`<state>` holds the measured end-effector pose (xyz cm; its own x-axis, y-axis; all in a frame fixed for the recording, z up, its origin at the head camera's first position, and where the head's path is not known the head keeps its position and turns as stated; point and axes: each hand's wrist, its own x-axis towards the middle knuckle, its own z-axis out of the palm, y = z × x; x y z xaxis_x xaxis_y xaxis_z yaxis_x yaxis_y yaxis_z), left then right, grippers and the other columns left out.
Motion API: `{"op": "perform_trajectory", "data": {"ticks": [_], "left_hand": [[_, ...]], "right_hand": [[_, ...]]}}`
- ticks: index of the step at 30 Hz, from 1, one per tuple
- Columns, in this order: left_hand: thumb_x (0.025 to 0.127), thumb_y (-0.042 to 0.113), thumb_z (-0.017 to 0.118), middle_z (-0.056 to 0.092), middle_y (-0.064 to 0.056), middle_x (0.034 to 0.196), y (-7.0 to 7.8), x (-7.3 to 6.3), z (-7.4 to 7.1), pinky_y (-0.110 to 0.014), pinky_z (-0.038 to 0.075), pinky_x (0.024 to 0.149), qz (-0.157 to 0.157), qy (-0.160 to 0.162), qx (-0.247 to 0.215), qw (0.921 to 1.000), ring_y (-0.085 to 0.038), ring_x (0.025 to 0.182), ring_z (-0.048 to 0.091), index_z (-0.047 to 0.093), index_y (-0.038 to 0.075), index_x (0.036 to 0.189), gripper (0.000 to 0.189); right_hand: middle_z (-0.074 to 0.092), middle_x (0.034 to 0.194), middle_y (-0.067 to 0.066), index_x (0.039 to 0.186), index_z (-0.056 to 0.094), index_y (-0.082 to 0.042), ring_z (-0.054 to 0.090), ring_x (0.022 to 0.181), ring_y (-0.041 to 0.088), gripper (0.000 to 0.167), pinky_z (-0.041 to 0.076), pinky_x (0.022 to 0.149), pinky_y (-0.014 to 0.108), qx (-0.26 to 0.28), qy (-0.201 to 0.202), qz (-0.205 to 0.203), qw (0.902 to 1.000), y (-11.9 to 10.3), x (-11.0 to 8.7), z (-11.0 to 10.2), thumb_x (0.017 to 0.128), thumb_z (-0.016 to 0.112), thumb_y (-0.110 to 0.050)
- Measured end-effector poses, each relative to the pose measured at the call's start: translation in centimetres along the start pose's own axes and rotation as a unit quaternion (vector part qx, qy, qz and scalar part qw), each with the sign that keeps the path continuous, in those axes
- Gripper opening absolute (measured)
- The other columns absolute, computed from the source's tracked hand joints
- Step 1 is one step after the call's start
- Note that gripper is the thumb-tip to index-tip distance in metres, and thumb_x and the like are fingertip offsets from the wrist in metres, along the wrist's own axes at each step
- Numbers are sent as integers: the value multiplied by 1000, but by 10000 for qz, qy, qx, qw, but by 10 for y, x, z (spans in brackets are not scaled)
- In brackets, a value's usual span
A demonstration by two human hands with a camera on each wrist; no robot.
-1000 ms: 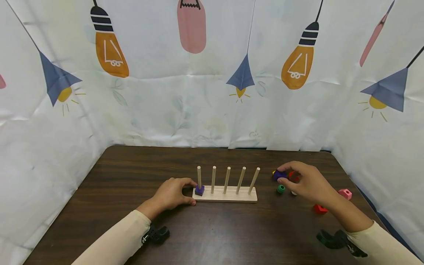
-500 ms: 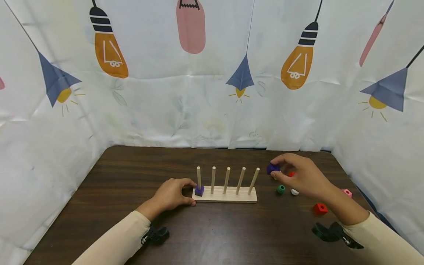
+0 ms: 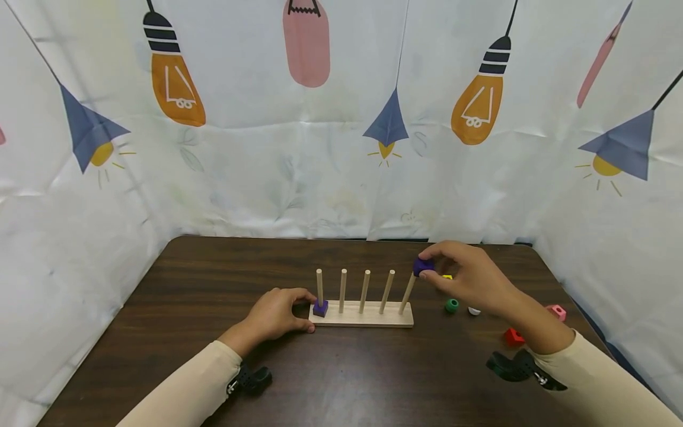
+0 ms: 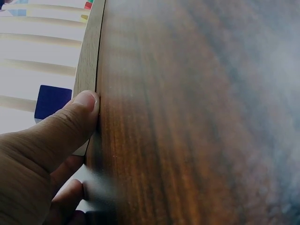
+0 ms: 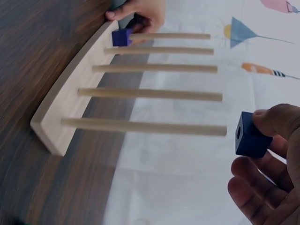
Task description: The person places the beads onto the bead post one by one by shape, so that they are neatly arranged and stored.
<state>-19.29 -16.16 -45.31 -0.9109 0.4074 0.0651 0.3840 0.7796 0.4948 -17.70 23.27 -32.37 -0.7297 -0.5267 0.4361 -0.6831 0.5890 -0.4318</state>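
A wooden peg board [image 3: 368, 321] with several upright pegs lies on the table. My left hand [image 3: 274, 314] grips its left end, thumb at the front edge. One purple cube bead [image 3: 321, 308] sits at the base of the leftmost peg. Between thumb and fingers, my right hand [image 3: 472, 274] pinches another purple cube bead [image 3: 423, 266] beside the top of the rightmost peg [image 3: 408, 293]. From the right wrist, that bead's hole [image 5: 239, 132] faces the peg tip with a small gap between them.
Right of the board lie a green bead [image 3: 452, 305], a white bead [image 3: 474, 311], a red cube bead [image 3: 514, 337] and a pink bead [image 3: 557, 312]. A yellow bead [image 3: 447, 277] shows partly behind the right hand. A printed cloth [image 3: 320, 178] hangs behind the brown table [image 3: 341, 379].
My right hand has lifted the purple cube bead from among the loose beads and carried it left to the rightmost peg's top. The left hand and board stay put.
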Motion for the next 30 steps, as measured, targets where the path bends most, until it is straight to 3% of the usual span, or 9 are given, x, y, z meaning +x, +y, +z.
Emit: {"op": "perform_trajectory", "data": {"ticks": [6, 16, 24, 30], "left_hand": [[71, 44, 93, 75, 3, 115, 0, 0, 0, -48, 53, 89, 0, -7, -2, 10000, -25, 106, 69, 74, 25, 116, 53], [71, 44, 93, 75, 3, 115, 0, 0, 0, -49, 53, 89, -18, -15, -11, 10000, -25, 106, 69, 74, 25, 116, 53], [71, 44, 93, 75, 4, 115, 0, 0, 1, -49, 53, 90, -59, -15, -14, 10000, -26, 107, 69, 74, 25, 116, 52], [70, 44, 94, 75, 4, 114, -1, -1, 1, -49, 53, 90, -79, 12, -23, 10000, -26, 106, 69, 74, 26, 115, 52]], "right_hand": [[68, 99, -10, 114, 71, -13, 64, 79, 4, 32, 56, 68, 29, 129, 54, -303, 9994, -5, 11, 7, 85, 84, -5], [68, 101, -7, 115, 71, -12, 65, 83, 6, 32, 56, 70, 30, 365, -202, -66, 9991, -15, 24, 17, 86, 84, -10], [70, 100, -5, 114, 72, -9, 65, 82, 8, 31, 56, 69, 31, 460, -208, -319, 9982, -21, 34, 26, 86, 84, -9], [70, 99, -6, 114, 72, -10, 65, 83, 8, 30, 55, 69, 32, 459, -217, -259, 9984, -26, 41, 35, 87, 84, -10]]}}
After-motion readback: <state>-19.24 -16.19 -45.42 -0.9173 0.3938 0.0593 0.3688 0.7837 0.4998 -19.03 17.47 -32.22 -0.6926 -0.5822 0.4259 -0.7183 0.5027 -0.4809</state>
